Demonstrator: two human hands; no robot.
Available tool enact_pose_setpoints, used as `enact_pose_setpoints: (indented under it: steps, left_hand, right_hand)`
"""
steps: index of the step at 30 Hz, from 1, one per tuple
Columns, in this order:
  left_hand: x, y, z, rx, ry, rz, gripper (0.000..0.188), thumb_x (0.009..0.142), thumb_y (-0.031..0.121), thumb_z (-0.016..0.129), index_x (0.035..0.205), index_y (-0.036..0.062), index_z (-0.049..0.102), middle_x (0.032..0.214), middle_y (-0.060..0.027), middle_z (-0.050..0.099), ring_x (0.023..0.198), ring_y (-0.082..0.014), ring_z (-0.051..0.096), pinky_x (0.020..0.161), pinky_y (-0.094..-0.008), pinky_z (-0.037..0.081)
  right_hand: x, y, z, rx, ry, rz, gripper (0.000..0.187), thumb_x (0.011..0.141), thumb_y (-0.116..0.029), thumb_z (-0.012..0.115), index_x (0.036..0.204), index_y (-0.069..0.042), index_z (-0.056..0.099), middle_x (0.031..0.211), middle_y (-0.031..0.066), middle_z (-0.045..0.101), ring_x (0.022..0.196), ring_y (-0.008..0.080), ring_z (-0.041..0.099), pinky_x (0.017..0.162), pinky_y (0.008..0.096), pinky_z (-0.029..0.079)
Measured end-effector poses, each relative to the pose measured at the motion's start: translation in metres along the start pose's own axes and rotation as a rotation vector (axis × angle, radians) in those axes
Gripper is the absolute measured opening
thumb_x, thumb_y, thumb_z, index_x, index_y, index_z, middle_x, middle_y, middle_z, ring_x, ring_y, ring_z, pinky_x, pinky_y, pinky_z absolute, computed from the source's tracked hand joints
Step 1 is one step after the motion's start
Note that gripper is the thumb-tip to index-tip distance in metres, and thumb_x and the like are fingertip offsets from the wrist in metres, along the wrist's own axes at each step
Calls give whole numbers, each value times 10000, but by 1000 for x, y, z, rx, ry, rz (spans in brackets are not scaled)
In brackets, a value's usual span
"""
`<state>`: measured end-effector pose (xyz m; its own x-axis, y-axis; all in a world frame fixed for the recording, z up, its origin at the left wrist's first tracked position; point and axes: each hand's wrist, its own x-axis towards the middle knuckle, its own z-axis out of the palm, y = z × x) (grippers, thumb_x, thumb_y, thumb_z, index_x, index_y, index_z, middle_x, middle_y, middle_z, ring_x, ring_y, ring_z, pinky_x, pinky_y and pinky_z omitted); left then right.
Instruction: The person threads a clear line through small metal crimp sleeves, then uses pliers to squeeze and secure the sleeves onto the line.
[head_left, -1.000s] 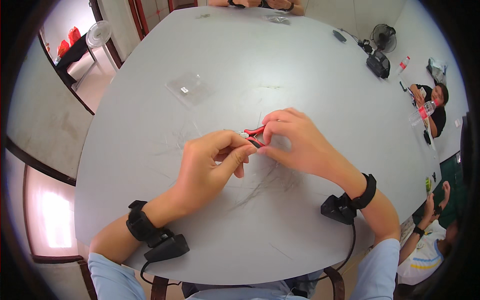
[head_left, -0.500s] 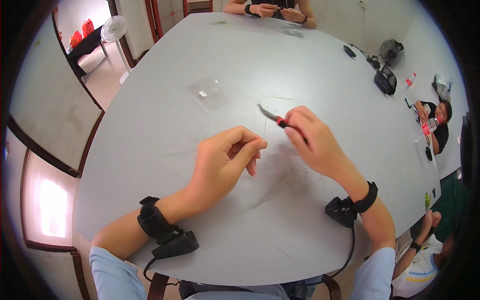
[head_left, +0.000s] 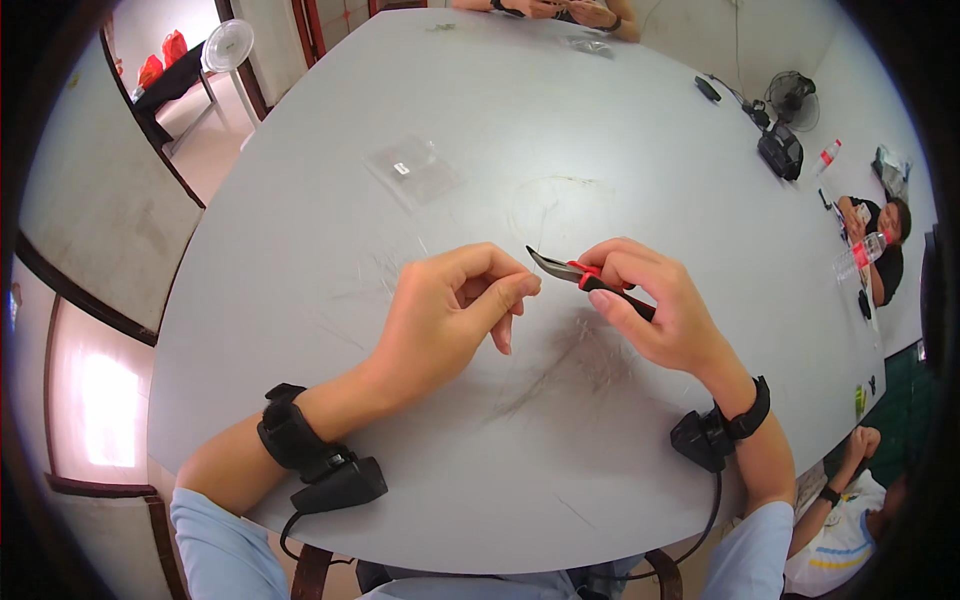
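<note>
1. A pair of pliers (head_left: 573, 270) with red and black handles is held in the right hand (head_left: 665, 305), above the grey table (head_left: 430, 500).
2. The long axis of the pliers is slanted across the view, from upper left at the nose to lower right at the handles.
3. The slender, bent nose is pointed toward the left hand (head_left: 440, 320), its tip curved up toward the far side of the table; whether the jaws are parted cannot be told.
4. The handles are lodged between the right thumb, laid along the black near one, and the curled fingers beyond; the nose is left projecting clear of the grip.
5. The left thumb and forefinger are pressed together on a thin strand (head_left: 541, 240), seen only faintly, with the other fingers curled beneath.
6. The tip of the pliers is placed just above these left fingertips, near the strand; contact cannot be made out.
7. Loose fibres (head_left: 545, 385) are scattered below the hands, and a clear bag (head_left: 412, 172) is seen farther off.
</note>
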<state>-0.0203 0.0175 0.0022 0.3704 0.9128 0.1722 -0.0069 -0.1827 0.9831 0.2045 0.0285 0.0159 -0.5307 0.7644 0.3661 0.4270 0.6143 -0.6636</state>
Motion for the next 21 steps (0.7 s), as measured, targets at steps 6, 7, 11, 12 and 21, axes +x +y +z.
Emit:
enact_pose_setpoints:
  steps: [6,7,11,12,21]
  left_hand:
    - [0,0,1,19,-34,-34,150,915,62,515,874,-45,612,711,-40,559,577,-78,530,540,-239,502]
    - [0,0,1,22,-34,-34,151,915,61,514,872,-45,614,710,-39,559,579,-77,531,540,-240,502]
    - [0,-2,-1,24,-33,-34,150,911,62,518,870,-46,614,707,-38,559,579,-77,532,536,-238,500]
    - [0,-2,-1,18,-29,-39,147,907,64,525,867,-46,614,704,-37,558,579,-77,533,534,-237,500]
    - [3,-3,-1,-55,2,-110,136,883,79,560,846,-40,615,684,-39,555,575,-83,542,525,-243,501]
  right_hand:
    - [0,-3,1,-22,-4,9,150,813,-72,615,730,12,523,745,91,561,611,163,490,553,268,396]
    - [-1,-4,2,-14,-21,64,155,814,-79,622,731,11,529,701,81,545,561,149,457,513,261,371]
    - [-3,0,3,-43,-10,84,163,823,-91,627,725,6,539,608,53,479,491,123,371,458,257,304]
    - [-4,2,4,-16,5,90,168,827,-94,625,719,5,542,586,45,452,487,115,353,455,257,291]
    - [-4,8,3,64,49,147,210,849,-104,608,681,5,543,521,7,387,484,76,309,445,246,247]
